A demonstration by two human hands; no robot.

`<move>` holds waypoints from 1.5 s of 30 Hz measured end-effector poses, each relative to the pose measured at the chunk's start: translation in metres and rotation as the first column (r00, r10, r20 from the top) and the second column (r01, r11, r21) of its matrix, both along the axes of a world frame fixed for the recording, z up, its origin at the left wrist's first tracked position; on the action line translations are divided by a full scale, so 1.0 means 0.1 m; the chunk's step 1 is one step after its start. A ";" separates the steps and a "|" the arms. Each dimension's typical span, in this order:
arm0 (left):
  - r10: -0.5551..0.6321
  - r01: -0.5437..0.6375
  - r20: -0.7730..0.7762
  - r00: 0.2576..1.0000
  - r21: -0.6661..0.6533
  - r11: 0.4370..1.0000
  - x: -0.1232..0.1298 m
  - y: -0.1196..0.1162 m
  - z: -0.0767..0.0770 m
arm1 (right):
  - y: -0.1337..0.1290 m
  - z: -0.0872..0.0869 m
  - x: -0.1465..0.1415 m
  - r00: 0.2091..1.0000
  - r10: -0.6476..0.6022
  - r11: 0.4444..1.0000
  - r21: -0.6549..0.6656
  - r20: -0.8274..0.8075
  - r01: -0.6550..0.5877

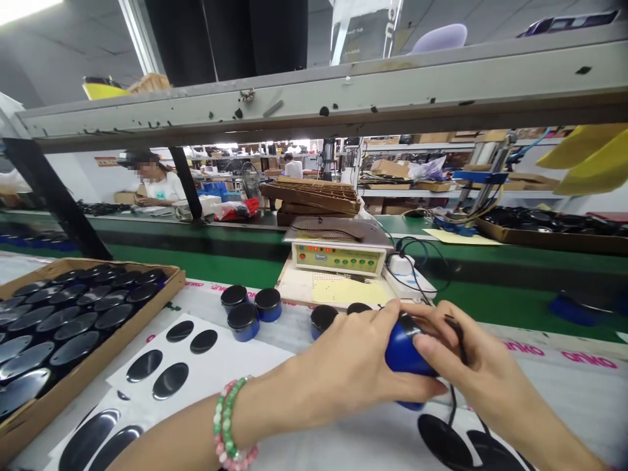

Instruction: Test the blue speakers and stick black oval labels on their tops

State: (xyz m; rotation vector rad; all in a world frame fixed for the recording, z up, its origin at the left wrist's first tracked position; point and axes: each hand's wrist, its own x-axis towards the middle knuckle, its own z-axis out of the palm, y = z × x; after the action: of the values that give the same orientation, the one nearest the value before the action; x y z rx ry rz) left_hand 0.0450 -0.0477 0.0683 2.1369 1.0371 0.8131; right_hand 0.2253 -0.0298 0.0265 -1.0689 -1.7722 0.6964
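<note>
A round blue device with a black top edge (405,347) is held up between my two hands above the bench. My left hand (360,356), with bead bracelets on the wrist, is closed around its left side. My right hand (471,347) is closed at the right side, its thumb against the device. A black cable (452,402) runs through the right fingers and hangs down. Fingers hide much of the device. Below the right hand lies a glossy black disc (444,438). More blue pieces with black tops (243,320) stand behind and left of my hands.
At left, a cardboard tray (169,281) holds many black-topped pieces. White sheets with black discs (171,379) lie beside it. A control box with red digits (338,258) stands behind, near a white power strip (407,271). A green conveyor (235,261) crosses behind; a person (159,186) sits beyond.
</note>
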 end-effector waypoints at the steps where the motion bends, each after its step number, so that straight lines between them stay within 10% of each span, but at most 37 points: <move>1: 0.014 -0.014 -0.004 1.000 0.007 1.000 -0.01 -0.01 -0.03 | -0.01 0.00 -0.05 1.000 -0.005 1.000 0.015 0.029 0.005; 9: 0.358 -0.322 -0.091 0.929 0.276 0.906 -0.67 0.08 -0.27 | 0.14 0.17 0.25 0.917 -0.137 0.990 0.028 0.373 0.137; 17: 0.526 -0.392 -0.399 0.751 0.371 0.842 -1.49 0.32 -0.99 | 0.12 -0.48 0.28 0.707 -0.023 0.984 -0.110 0.707 0.142; 24: 0.253 -0.032 -0.493 0.832 0.413 0.910 -0.73 0.27 -0.89 | 0.41 -0.55 0.54 0.684 -0.128 0.974 -0.040 0.718 0.224; 31: -0.042 0.278 -0.480 0.876 0.433 0.858 0.10 0.49 -1.09 | 0.60 -0.31 0.49 0.726 -0.039 0.993 -0.052 0.686 0.102; 38: 0.019 0.109 -0.329 0.944 0.366 0.924 0.05 0.49 -1.04 | 0.92 -0.21 0.34 0.747 0.138 0.989 -0.126 0.651 -0.072; 45: 0.131 -0.094 -0.115 0.985 0.282 0.955 -0.14 0.63 -0.69 | 0.64 0.10 0.39 0.875 0.100 0.993 -0.098 0.475 -0.060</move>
State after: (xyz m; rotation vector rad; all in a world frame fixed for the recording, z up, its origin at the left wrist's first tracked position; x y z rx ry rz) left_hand 0.0308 0.0150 -0.0010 2.4111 1.1821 0.9262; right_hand 0.2647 0.0346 0.0366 -1.3115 -2.2378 0.5870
